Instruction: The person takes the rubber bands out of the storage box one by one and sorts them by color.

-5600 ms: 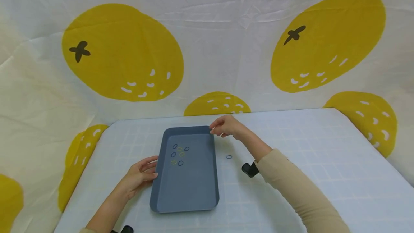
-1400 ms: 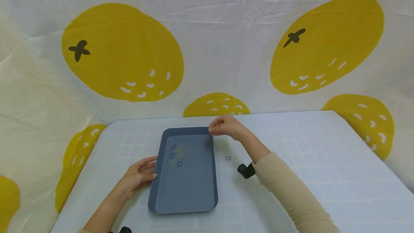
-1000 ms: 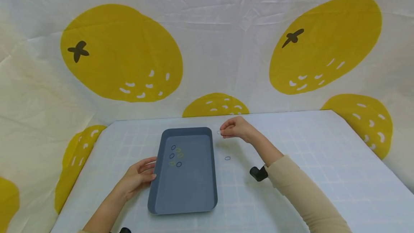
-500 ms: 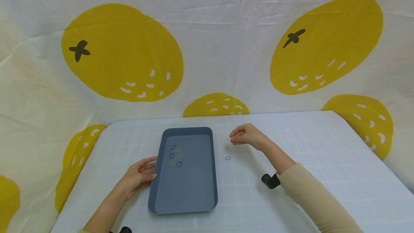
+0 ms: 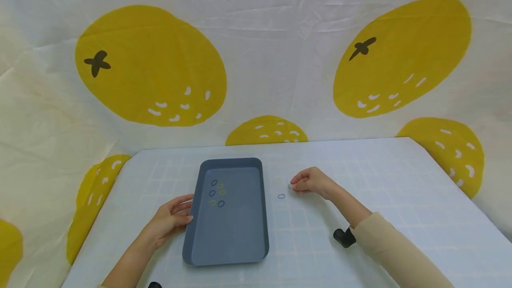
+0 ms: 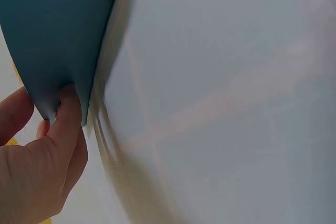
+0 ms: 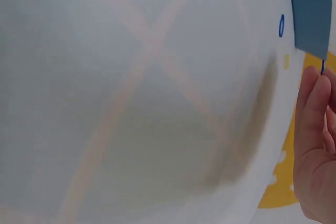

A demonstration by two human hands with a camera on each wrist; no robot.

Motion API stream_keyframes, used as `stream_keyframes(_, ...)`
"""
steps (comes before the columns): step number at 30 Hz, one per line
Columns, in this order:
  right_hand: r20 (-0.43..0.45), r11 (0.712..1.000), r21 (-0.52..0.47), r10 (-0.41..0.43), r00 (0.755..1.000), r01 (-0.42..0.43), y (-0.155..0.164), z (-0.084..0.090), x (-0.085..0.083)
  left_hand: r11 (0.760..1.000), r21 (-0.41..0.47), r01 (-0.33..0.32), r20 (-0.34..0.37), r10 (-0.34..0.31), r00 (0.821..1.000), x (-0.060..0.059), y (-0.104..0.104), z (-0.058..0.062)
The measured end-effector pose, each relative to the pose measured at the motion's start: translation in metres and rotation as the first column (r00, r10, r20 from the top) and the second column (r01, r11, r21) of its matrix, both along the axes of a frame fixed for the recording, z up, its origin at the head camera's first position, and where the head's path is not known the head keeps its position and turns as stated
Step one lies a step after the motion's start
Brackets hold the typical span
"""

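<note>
Nearest, left hand (image 5: pixel 170 219) resting against the near-left rim of the shallow slate-blue rectangular plastic tray (image 5: pixel 232 239), thumb and fingers (image 6: pixel 68 114) curled lightly round its edge, unchanged across the earlier views. Right of the tray, on the pale checked tabletop (image 5: pixel 384 199), right hand (image 5: pixel 310 181) now low and well clear of the tray's far-right corner, where it was pinching moments earlier; since then drawn right and toward the body, down close to the tabletop. Fingers pinched on a tiny blue rubber ring (image 5: pixel 290 186), seen edge-on at the fingertips in the right wrist view. Probably a ring taken out of the tray, about to be set beside the loose blue ring (image 5: pixel 282 196) lying just left of the hand. Farther in, a small cluster of blue and yellow-green rings (image 5: pixel 218 192) on the tray floor. Hard to tell: whether the pinched ring touches the tabletop yet; a faint yellowish mark near it too dim to name. Wrist views blurred.
</note>
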State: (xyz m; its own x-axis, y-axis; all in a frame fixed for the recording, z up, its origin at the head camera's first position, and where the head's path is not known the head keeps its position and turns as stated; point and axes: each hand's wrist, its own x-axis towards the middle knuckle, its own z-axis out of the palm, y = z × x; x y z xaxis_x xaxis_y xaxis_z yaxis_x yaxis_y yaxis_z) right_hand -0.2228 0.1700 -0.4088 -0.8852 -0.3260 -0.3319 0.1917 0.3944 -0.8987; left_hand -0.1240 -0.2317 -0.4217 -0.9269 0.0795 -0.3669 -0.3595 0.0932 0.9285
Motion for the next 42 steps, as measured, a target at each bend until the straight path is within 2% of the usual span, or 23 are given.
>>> stream_keyframes(7,0.007,0.999,0.038,-0.016,1.0,0.016,-0.002,-0.013,0.007,1.0,-0.001,0.006,-0.003,-0.006,1.0,0.0,0.0,-0.001)
stream_keyframes(11,0.0,0.999,0.049,-0.019,1.0,0.019,-0.004,-0.016,0.008,1.0,0.003,0.011,-0.014,-0.011,1.0,0.0,-0.001,-0.001)
stream_keyframes(18,-0.021,0.992,0.124,-0.03,0.999,0.033,-0.007,-0.02,0.009,1.0,0.007,0.02,-0.02,-0.02,1.0,-0.001,-0.001,0.001)
stream_keyframes(30,-0.048,0.977,0.212,-0.004,0.999,0.014,-0.01,-0.014,0.009,1.0,0.01,0.021,-0.023,-0.021,1.0,-0.001,-0.002,-0.001)
stream_keyframes(42,-0.008,0.967,0.253,-0.028,1.0,0.029,-0.007,-0.006,0.004,1.0,0.0,0.012,-0.015,-0.012,1.0,-0.002,-0.001,-0.002)
